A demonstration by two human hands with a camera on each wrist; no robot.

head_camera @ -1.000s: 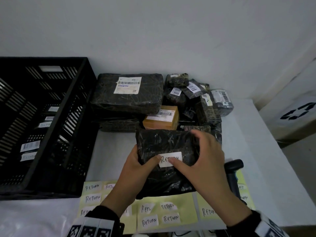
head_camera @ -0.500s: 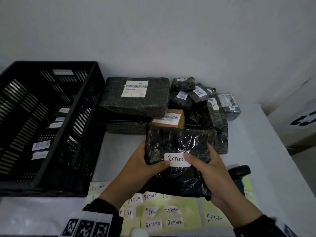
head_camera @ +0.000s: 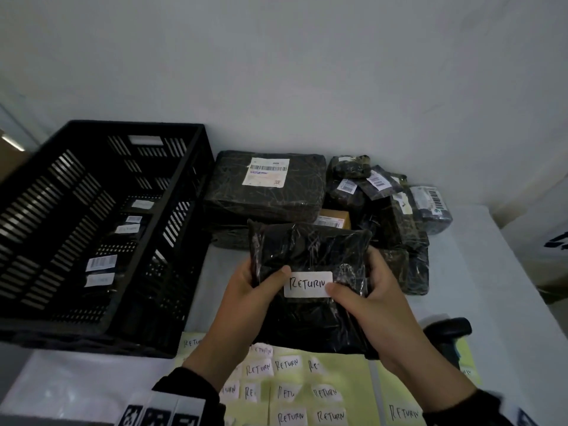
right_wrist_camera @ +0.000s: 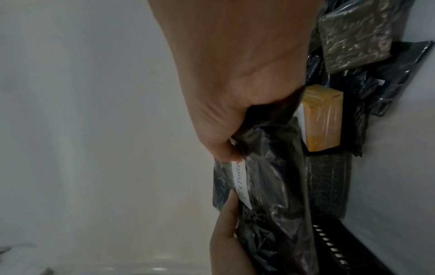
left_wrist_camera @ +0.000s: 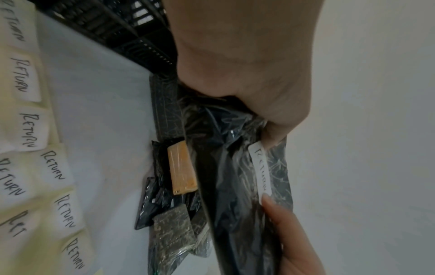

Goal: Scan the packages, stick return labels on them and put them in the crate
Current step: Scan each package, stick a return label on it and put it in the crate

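We are gripping the labelled package (head_camera: 307, 250) with both hands, thumbs pinching its return label (head_camera: 308, 284); crate (head_camera: 196, 192) already holding some, pile (head_camera: 384, 207) remaining.

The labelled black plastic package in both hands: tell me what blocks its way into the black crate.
Nothing visible does. The black plastic package is held off the table by the left hand and right hand; the black slatted crate sits open-topped to its left.

Plain pale grey-white painted wall (head_camera: 307, 72) behind, dimly and evenly lit. Below it, flat white tabletop (head_camera: 479, 272). Off the table's right edge, white bin with black recycling mark (head_camera: 550, 241).
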